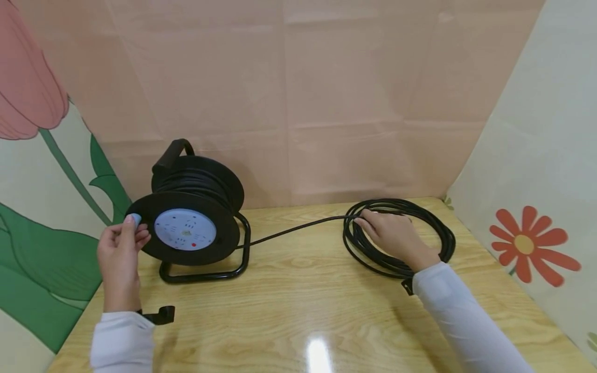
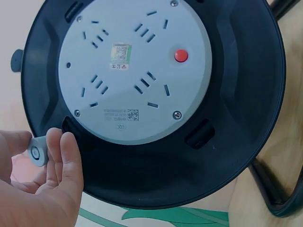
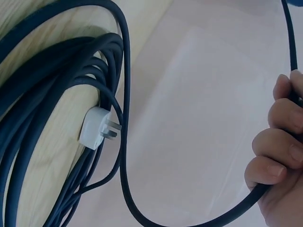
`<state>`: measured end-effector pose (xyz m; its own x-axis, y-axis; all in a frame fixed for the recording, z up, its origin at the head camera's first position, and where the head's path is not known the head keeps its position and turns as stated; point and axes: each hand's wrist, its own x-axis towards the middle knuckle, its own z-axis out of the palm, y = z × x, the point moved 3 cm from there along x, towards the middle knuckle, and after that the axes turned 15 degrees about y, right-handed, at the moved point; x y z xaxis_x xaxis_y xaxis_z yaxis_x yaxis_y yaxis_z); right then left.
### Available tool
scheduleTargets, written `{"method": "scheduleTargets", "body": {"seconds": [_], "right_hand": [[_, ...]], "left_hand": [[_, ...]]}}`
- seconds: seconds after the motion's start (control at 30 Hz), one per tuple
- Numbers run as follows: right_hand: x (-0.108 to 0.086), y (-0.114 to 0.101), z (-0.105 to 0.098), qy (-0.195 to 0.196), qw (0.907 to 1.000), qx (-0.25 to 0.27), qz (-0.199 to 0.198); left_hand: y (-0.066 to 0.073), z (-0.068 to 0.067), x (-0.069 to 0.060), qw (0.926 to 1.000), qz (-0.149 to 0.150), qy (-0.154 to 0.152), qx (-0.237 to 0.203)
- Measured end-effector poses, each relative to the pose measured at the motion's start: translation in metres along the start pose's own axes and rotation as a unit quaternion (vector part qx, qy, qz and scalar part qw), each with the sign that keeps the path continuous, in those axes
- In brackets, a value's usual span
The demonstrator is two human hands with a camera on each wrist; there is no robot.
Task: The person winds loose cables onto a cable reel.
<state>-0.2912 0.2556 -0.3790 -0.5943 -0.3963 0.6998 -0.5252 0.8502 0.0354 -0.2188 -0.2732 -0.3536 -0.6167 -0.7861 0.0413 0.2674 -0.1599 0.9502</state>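
Note:
A black cable reel (image 1: 140, 204) with a pale socket panel (image 1: 179, 238) stands at the left of the table, cable wound on its drum. My left hand (image 1: 122, 248) pinches a small grey crank knob (image 2: 38, 151) at the rim of its front disc. From the reel a black cable (image 1: 298, 227) runs right to my right hand (image 1: 396, 235), whose fingers curl round it. Below and around that hand lies a loose coil of cable (image 1: 445, 238) on the table. In the right wrist view a white plug (image 3: 96, 127) with metal prongs lies against the coil.
The wooden table (image 1: 280, 316) meets a pink-covered wall (image 1: 326, 103) behind. Side walls carry flower prints, a red flower (image 1: 524, 244) on the right. The reel's tubular metal foot (image 1: 205, 277) rests on the table, and its carrying handle (image 1: 170, 155) rises at the back.

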Motion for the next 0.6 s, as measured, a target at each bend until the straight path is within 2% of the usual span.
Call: {"method": "scheduleTargets", "body": {"seconds": [0.07,0.17,0.3,0.5,0.6], "right_hand": [[0.000,-0.001,0.001,0.006,1.0000,0.001,0.003],[-0.001,0.000,0.002,0.015,0.9993,-0.014,0.031],[0.000,-0.001,0.004,0.019,0.9971,-0.027,0.068],[0.002,-0.010,0.013,-0.023,0.9971,-0.005,0.072],[0.003,-0.016,0.015,-0.014,0.9984,0.000,0.054]], "left_hand": [[0.001,0.001,0.000,0.9995,0.017,0.001,0.025],[0.004,0.004,-0.002,0.9968,0.047,0.004,0.065],[0.009,0.010,-0.006,0.9873,0.098,0.005,0.125],[0.014,0.019,-0.017,0.9600,0.191,0.011,0.204],[0.019,0.021,-0.021,0.9404,0.233,0.025,0.246]]}}
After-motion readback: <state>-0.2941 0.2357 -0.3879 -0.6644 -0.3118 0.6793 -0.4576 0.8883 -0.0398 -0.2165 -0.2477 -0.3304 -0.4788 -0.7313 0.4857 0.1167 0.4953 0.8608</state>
